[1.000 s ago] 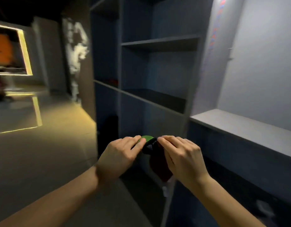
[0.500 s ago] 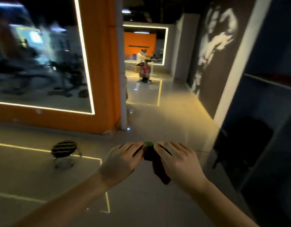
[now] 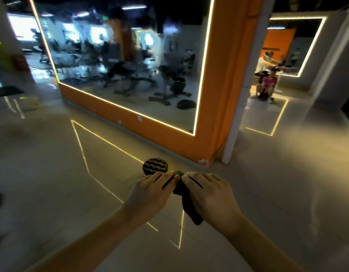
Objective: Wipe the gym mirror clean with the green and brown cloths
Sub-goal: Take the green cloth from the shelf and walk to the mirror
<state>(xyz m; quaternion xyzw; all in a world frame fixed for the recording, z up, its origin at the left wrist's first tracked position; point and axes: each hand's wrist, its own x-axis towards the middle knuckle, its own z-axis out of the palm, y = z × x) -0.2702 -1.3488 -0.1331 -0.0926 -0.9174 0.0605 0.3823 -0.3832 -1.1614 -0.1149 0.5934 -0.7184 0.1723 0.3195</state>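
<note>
The left hand [image 3: 150, 191] and right hand [image 3: 211, 195] meet knuckle to knuckle, fingers curled around a small bundle. A sliver of the green cloth [image 3: 178, 172] shows at the fingertips, and the brown cloth [image 3: 191, 211] hangs limp beneath the right hand. In the dim light, which hand grips which cloth is unclear. Soft and light, both should handle best bunched in the palm. The gym mirror [image 3: 130, 65] stands well apart from the cloths, with a round stool [image 3: 155, 166] between.

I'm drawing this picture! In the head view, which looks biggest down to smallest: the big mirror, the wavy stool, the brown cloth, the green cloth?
1. big mirror
2. wavy stool and brown cloth look alike; the cloth is nearer, so no ranking
3. green cloth, only a bit peeks out
</note>
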